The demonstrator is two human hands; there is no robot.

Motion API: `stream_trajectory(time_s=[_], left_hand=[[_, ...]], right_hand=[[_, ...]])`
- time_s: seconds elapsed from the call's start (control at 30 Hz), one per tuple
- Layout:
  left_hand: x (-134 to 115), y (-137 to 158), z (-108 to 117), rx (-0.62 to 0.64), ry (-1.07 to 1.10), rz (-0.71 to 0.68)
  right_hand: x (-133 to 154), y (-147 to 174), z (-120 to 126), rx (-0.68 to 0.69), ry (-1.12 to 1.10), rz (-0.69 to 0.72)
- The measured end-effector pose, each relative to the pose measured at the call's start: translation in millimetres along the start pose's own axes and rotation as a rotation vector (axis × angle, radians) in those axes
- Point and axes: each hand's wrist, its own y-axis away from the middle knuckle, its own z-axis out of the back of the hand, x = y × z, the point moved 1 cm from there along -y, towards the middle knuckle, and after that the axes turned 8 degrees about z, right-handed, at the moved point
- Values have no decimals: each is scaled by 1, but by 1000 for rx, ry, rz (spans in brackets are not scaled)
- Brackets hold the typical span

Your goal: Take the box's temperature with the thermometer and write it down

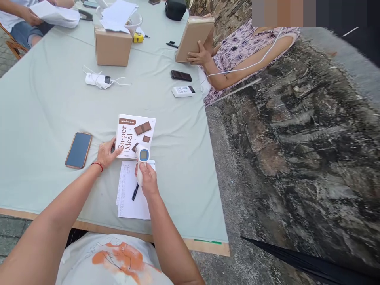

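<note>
I note the right hand (147, 179) clamped on a white scanner (141, 158) near the worktop's (44, 111) front edge; left hand (107, 154), fingers spread, presses the white box (135, 135).

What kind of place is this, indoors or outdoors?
Probably an outdoor work spot: a long cloth-covered table stands beside a rough stone wall on paved ground. The right hand holds a handheld scanner over a white product box, steadied by the left hand.
</note>
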Motion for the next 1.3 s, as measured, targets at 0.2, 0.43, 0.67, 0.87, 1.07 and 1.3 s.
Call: stream_trajectory(time_s=[0.2,0.43,0.67,0.87,1.07,1.3], left_hand=[[2,-1,-1,-9,-13,12],[4,-1,-2,-11,-6,10],[1,-1,-1,-19,-4,-7],[3,-2,-1,-12,-6,15],[2,-3,0,-8,-5,1],[0,-4,3,-13,24,-15]], right_hand=[[0,0,0,6,25,2],[-2,-1,0,-14,27,10],[-1,1,-5,-12,-7,14],[-2,0,-5,-23,5,25],[-4,0,-5,-22,-12,26],[1,0,-8,-33,-16,14]])
